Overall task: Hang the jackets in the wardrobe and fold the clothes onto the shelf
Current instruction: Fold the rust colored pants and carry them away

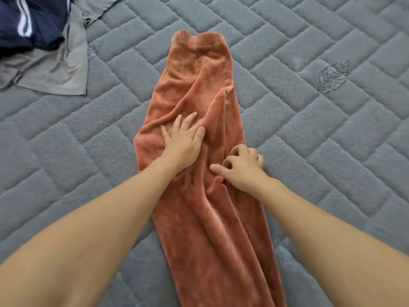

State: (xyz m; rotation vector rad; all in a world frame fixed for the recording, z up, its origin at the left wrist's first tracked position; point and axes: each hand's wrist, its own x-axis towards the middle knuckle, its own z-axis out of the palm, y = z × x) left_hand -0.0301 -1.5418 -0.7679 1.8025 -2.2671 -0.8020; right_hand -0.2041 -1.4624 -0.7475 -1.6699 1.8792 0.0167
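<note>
Trousers: rust-orange fleece, laid lengthwise on the bed, waistband at the far end.
Left hand: flat, fingers spread, pressing the cloth.
Right hand: fingers curled, pinching a fold at the right edge.
Bed cover: grey, quilted.
Pile of clothes: grey and navy, far left corner.

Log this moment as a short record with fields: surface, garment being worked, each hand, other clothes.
surface: grey quilted mattress
garment: rust-orange fleece trousers, laid lengthwise, waistband at the far end, creased in the middle
left hand: flat, fingers spread, presses on the trousers
right hand: fingers curled, gathers a fold at the trousers' right edge
other clothes: navy garment with white stripes lies on a grey garment, far left, apart from the trousers
fold state: not yet folded
</note>
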